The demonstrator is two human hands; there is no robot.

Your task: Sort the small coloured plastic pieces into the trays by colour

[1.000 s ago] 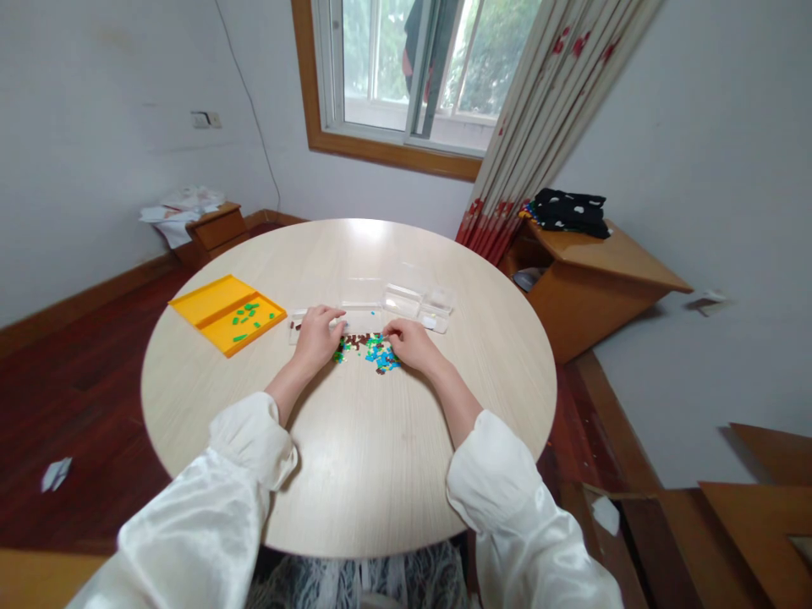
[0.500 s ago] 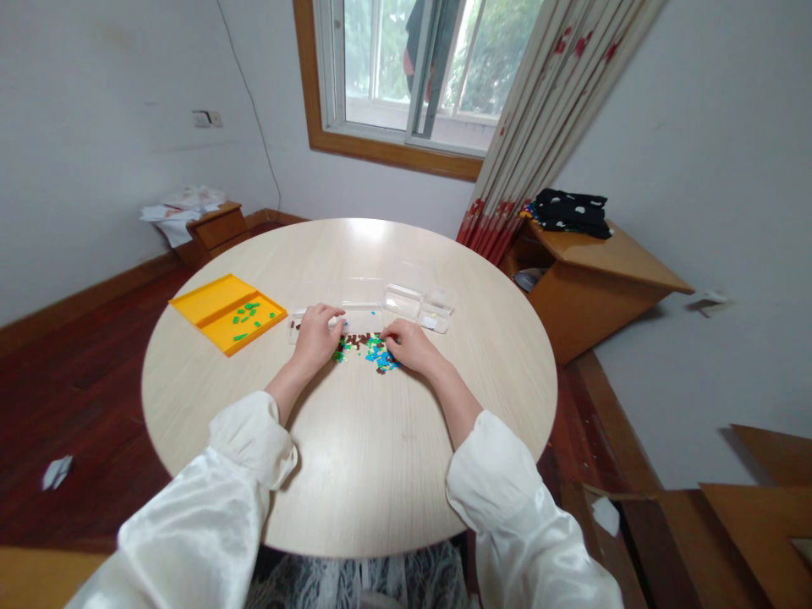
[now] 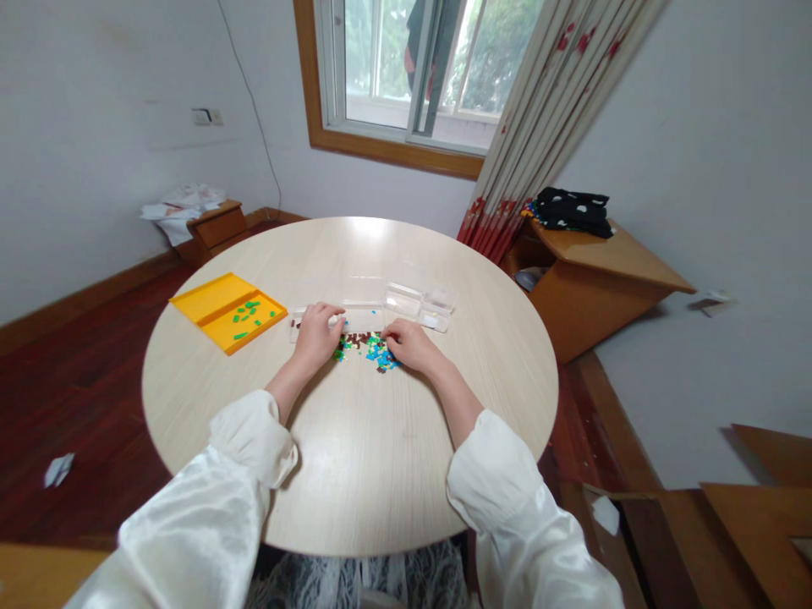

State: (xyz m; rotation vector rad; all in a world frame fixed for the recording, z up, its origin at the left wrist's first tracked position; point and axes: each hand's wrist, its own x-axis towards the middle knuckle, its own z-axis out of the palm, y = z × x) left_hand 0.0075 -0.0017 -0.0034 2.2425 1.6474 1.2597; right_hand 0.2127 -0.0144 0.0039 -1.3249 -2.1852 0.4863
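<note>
The right hand point(image 3: 407, 345) has its thumb and fingers close together at the edge of the pile of little bits point(image 3: 381, 356); I can't tell if it has a bit. The left hand point(image 3: 320, 334) is curled over the clear tray point(image 3: 364, 321), and I can't tell what it has. The blue, green, brown and yellow pile is between the hands, at the tray's six o'clock. From the pile, clear boxes point(image 3: 404, 300) sit at one o'clock. The open yellow box point(image 3: 216, 298), at ten o'clock, has green bits point(image 3: 246, 311) inside.
</note>
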